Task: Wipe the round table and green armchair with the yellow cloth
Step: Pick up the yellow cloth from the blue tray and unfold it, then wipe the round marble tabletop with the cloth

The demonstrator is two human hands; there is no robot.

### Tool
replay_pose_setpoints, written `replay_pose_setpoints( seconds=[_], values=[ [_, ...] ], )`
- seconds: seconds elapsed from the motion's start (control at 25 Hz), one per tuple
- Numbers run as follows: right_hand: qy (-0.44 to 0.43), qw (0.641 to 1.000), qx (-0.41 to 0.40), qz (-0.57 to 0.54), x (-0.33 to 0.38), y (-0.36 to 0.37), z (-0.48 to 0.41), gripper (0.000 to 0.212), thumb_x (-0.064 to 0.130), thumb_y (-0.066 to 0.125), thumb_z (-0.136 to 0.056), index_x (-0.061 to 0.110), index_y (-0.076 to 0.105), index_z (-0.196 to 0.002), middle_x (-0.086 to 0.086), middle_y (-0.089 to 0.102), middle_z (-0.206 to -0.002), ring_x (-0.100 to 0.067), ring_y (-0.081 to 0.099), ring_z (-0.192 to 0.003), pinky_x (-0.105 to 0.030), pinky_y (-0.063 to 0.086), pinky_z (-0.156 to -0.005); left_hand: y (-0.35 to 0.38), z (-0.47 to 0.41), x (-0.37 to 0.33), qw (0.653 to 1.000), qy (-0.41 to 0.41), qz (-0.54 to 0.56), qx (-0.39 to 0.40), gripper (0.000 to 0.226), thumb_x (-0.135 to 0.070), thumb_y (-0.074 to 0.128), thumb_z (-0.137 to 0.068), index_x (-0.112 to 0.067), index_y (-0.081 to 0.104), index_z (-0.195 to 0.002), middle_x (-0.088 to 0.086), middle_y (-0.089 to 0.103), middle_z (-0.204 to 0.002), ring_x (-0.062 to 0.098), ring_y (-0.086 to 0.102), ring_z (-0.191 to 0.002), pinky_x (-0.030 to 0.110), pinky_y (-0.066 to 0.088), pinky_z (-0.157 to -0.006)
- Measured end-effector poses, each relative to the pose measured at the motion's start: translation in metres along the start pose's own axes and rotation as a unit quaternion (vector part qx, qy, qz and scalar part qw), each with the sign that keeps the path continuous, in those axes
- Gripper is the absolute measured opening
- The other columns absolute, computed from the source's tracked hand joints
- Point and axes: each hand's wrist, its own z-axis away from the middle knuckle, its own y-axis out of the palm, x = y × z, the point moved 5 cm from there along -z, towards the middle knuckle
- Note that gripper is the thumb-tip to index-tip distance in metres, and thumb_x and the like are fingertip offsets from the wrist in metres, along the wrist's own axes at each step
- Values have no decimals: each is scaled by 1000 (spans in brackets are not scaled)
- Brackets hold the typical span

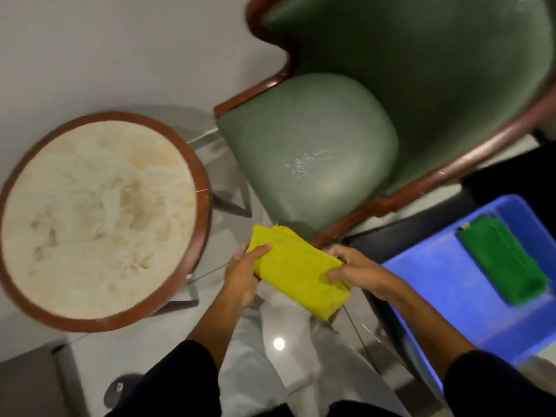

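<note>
While both hands' fingers [259, 249] grip yellow cloth [298, 273] | no writing legible

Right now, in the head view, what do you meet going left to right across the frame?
round table → left hand → yellow cloth, folded and held by both hands → right hand → blue bin → green cloth lying in it. The green armchair spans the middle, so it is left out.
</note>
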Motion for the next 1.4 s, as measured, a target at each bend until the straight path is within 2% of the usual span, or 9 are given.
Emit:
replay_pose_setpoints(
  seconds=[0.28,0.48,0.76,0.92,1.04,1.12,1.24,1.32,1.4],
  values=[
    [-179,938,-264,137,166,127,-159,46,11,71,-77,15,57,-120,-7,63,-115,-25,58,-110,-36,47,-93,-200,-54,-81,990,87,-56,-95,55,-4,70,-84,-24,50,-131,11,62,-123,19,71,-86,30,58,-52],
    [-91,886,-332,311,159,258,-214,80,50,52,-93,4,25,-152,-27,19,-159,-40,16,-149,-53,19,-120,-296,-112,-158,662,328,-588,-329,53,-38,52,-88,-10,53,-132,20,55,-137,38,49,-128,52,39,-103],
    [-131,826,-366,409,256,215,-344,78,59,24,-98,8,10,-155,-23,6,-163,-36,3,-152,-54,10,-123,-328,-179,-148,532,371,-665,-370,63,-49,38,-99,-16,28,-151,19,33,-157,33,32,-145,53,27,-117],
    [-251,775,-244,526,298,274,-378,74,56,21,-98,12,11,-155,-15,6,-165,-30,-1,-153,-50,5,-124,-325,-174,-155,571,415,-602,-374,48,-39,31,-103,-18,40,-145,13,43,-153,29,41,-140,48,28,-115],
    [-433,676,-24,596,249,340,-326,71,54,34,-96,13,25,-153,-14,19,-163,-30,10,-152,-49,10,-123,-342,-167,-181,739,396,-397,-372,47,-42,22,-102,-20,48,-134,10,59,-134,30,54,-119,47,39,-102],
    [-504,653,49,563,214,339,-279,66,53,42,-95,14,39,-148,-13,32,-159,-28,21,-150,-49,13,-123,-345,-159,-197,796,396,-317,-330,54,-56,24,-98,-21,43,-134,11,61,-128,31,54,-113,48,41,-98],
    [-374,801,-181,432,166,284,-229,58,56,54,-87,23,49,-135,-6,48,-142,-23,36,-139,-56,30,-113,-308,-150,-200,763,403,-481,-156,62,-66,43,-88,-31,38,-139,4,52,-140,21,46,-125,47,40,-102],
    [-110,880,-322,330,121,251,-201,74,73,61,-72,24,45,-126,-5,48,-130,-23,43,-123,-50,41,-101,-281,-146,-180,647,407,-642,-64,75,-69,50,-81,-38,31,-146,-1,35,-156,19,34,-139,46,33,-109],
    [67,933,-297,194,90,253,-188,80,81,67,-58,23,48,-110,-3,50,-117,-22,53,-106,-41,48,-86,-261,-146,-168,551,410,-727,-17,85,-68,54,-77,-39,23,-150,6,18,-163,25,22,-147,50,28,-111]
  ],
)
